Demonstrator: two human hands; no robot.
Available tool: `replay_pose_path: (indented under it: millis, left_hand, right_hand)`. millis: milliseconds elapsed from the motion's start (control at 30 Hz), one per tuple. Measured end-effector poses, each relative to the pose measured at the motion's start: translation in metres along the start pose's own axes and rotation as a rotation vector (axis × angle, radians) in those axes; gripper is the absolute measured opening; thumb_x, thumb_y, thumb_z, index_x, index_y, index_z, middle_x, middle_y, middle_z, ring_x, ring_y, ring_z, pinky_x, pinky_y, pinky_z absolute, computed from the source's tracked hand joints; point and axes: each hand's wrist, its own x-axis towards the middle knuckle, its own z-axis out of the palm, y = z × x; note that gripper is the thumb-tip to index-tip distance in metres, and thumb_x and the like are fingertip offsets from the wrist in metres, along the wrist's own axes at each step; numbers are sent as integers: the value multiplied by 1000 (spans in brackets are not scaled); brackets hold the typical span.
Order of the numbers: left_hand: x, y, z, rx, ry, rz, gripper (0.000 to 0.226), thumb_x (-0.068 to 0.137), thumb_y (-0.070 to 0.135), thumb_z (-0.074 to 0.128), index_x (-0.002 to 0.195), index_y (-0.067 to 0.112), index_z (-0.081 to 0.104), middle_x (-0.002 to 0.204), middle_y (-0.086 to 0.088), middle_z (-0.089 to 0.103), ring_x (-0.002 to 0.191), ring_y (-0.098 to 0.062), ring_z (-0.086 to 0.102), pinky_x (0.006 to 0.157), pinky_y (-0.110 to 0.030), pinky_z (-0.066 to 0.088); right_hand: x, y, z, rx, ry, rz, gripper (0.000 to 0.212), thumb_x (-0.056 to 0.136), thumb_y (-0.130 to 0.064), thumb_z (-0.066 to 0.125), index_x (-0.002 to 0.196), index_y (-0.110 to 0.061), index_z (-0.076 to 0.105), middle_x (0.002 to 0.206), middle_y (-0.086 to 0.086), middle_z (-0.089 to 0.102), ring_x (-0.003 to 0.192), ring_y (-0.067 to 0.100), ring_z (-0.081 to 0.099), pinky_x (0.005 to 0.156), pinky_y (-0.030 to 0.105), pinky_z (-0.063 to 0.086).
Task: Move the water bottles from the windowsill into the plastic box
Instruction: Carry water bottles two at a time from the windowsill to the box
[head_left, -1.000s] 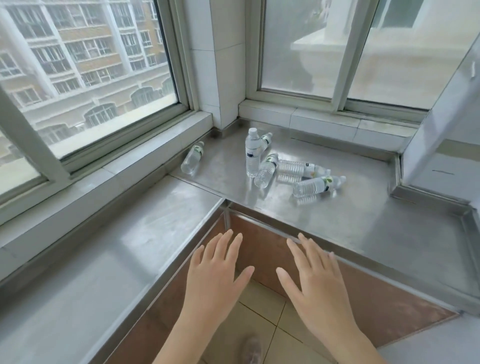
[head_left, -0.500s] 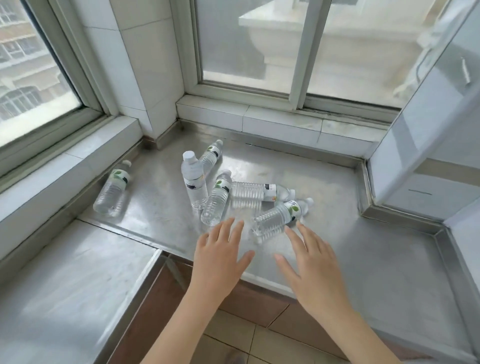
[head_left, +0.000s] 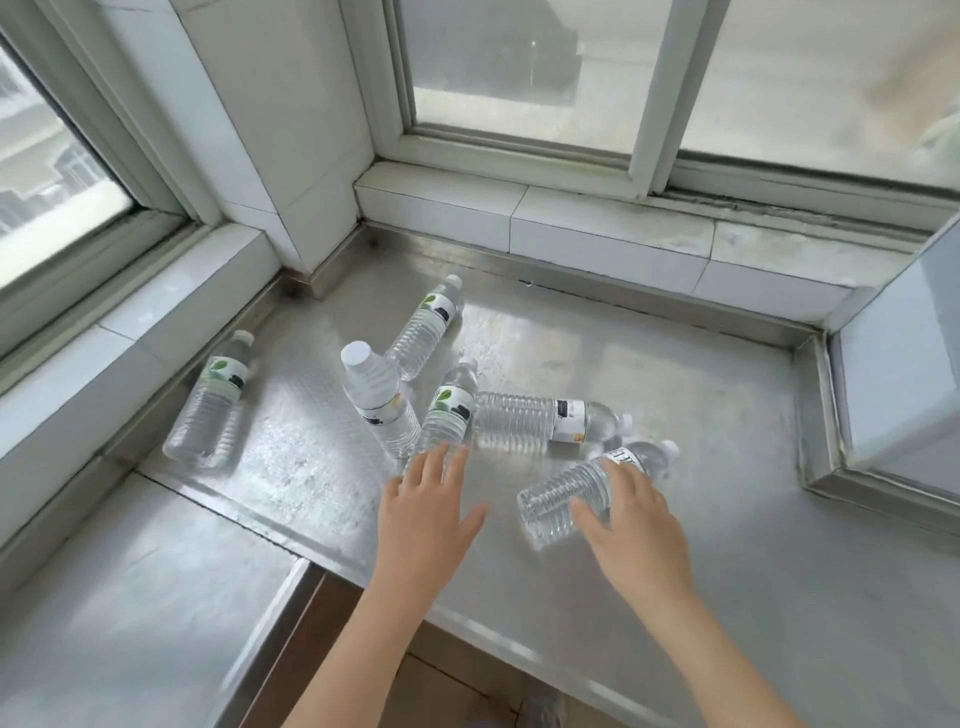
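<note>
Several clear water bottles with white caps are on the steel windowsill (head_left: 701, 395). One stands upright (head_left: 379, 405); the others lie flat: one by the left ledge (head_left: 208, 405), one at the back (head_left: 426, 327), one beside the upright bottle (head_left: 449, 415), one crosswise (head_left: 545, 423), and the nearest (head_left: 561, 499). My left hand (head_left: 423, 514) is flat with straight fingers, its tips at the base of the bottle beside the upright one. My right hand (head_left: 628, 525) reaches over the nearest bottle, fingers spread across it and thumb on its near side, not closed. The plastic box is out of view.
White tiled ledges and window frames (head_left: 519, 145) border the sill at the back and left. A white panel (head_left: 893, 364) bounds it on the right. A lower steel surface (head_left: 130, 597) lies at the left, and tiled floor (head_left: 415, 691) shows below the sill's front edge.
The view has moved closer to the bottles. Both hands have reached forward over the sill: the left to the middle bottles, the right onto the nearest bottle.
</note>
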Motion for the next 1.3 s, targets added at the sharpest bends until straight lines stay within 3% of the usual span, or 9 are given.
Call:
replay_pose_path:
  millis: [133,333,500,600,667,767,900,1033,1300]
  left_hand:
    - [33,-12,17,-20,-126,-67,71,96,55,43,154,22,19,159,-3,28,141,-25,34,107,-38,39]
    - [64,-11,40,104,-256,-68,71,98,53,38,154,15,17,162,-20,16,137,-36,38,105,-41,43]
    - [64,-24,48,-84,-112,130,42,82,33,68,120,14,67,115,-10,71,89,-34,66,65,-41,55]
    - [71,-31,51,-341,-47,118,51,85,15,67,134,16,57,128,0,65,113,-28,60,80,-42,55]
    - [78,-31,52,-496,-93,-41,61,94,16,58,150,16,34,156,-4,33,138,-28,35,106,-42,41]
    - [86,-27,52,-596,-152,-182,68,99,25,52,156,15,17,164,-6,13,146,-28,21,113,-37,26]
    - [85,-23,52,-705,-114,-249,70,97,22,58,154,9,20,162,-9,18,146,-28,21,111,-32,24]
    - [87,-20,61,-791,-151,-336,88,86,22,73,154,7,20,157,-15,28,143,-32,26,113,-38,25]
    - [89,-20,62,-917,-181,-457,100,73,19,80,155,24,22,133,-3,58,119,-27,57,92,-39,44]
  right_hand:
    - [12,-7,15,7,-33,0,60,90,-54,42,141,-24,33,150,-3,33,132,22,38,100,38,40]
    - [17,-23,38,-21,-83,14,55,93,-52,40,142,-27,36,156,-7,23,142,16,21,108,36,33]
    - [18,-29,52,-58,5,50,56,86,-57,32,122,-24,60,140,-8,50,130,21,40,97,39,43]
    - [17,-26,58,-26,115,90,33,86,-44,54,105,-20,67,122,-6,62,115,25,51,86,39,48]
    - [16,-28,59,51,196,146,20,84,-34,65,98,-20,67,109,-8,63,104,24,51,78,33,45]
    - [15,-32,66,251,325,319,28,79,-28,72,104,-21,62,108,-6,52,101,24,50,77,30,41]
    - [18,-24,87,725,419,701,65,66,-23,84,122,-14,50,125,5,48,111,21,51,96,39,45]
    - [24,-30,88,1281,303,931,47,71,-13,81,112,-13,58,105,10,69,86,25,70,58,36,57]
    - [42,-42,86,1263,245,1021,53,62,-17,85,107,-11,58,104,12,70,85,29,70,55,36,55]
